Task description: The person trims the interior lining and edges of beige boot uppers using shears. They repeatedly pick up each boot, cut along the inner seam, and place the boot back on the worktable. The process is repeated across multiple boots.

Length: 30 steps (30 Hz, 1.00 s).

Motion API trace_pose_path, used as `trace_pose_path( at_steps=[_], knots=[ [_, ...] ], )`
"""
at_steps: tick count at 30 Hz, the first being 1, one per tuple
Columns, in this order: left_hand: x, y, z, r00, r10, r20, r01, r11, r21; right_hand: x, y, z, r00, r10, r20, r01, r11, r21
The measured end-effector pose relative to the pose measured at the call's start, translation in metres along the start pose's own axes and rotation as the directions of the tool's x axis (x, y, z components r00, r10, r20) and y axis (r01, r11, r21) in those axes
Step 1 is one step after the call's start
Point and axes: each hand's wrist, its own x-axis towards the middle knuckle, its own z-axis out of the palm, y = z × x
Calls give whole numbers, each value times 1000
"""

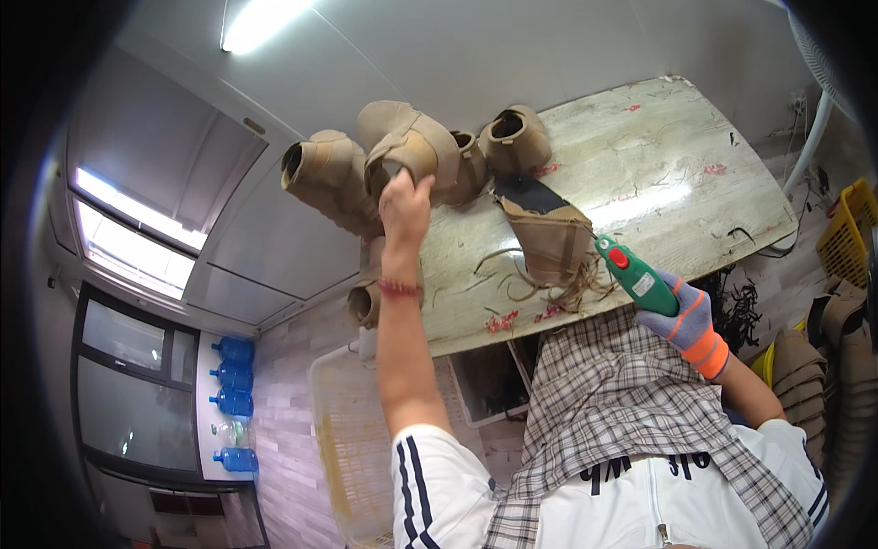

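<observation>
Bare left hand (405,206) is seen at upper centre-left, fingers curled at the opening of a tan shoe (434,146); how firmly the shoe is gripped cannot be told. At right of centre, a green tool (643,286) is held by the right hand (679,318), gloved and closed around its body.

Across the upper right, a pale table (631,119) is spread. Below its left end, a white basket (326,430) is set; at far right, a yellow crate (849,240) is seen. More shoes (530,151) are bunched along the table's upper-left edge, perhaps to save working room, and the left hand's shoe is crowded by them. Near the tool's tip, another shoe (553,249) is laid at centre, likely within easy reach. The tool's red button (619,258) is left uncovered, presumably for handy pressing. Around the central shoe's lower end, the table is cluttered by loose strips (519,293).
</observation>
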Motion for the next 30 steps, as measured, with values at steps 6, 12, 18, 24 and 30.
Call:
trace_pose_path(
  at_steps=[6,12,18,24,30],
  knots=[
    [79,-62,59,991,-32,-133,86,902,422,6,12,2,995,11,-99,-9,1000,21],
    [-106,16,154,562,-826,-29,337,262,-904,14,30,-25,973,93,-213,-97,995,-7],
    [-236,75,189,529,-643,554,277,-486,-829,30,42,-9,985,60,-161,-61,998,-5],
    [-183,88,183,524,-589,615,264,-575,-775,27,39,1,988,96,-120,-101,994,-37],
    [-206,92,141,740,-572,354,227,-283,-932,19,34,-5,999,-25,-47,13,968,-250]
  ],
)
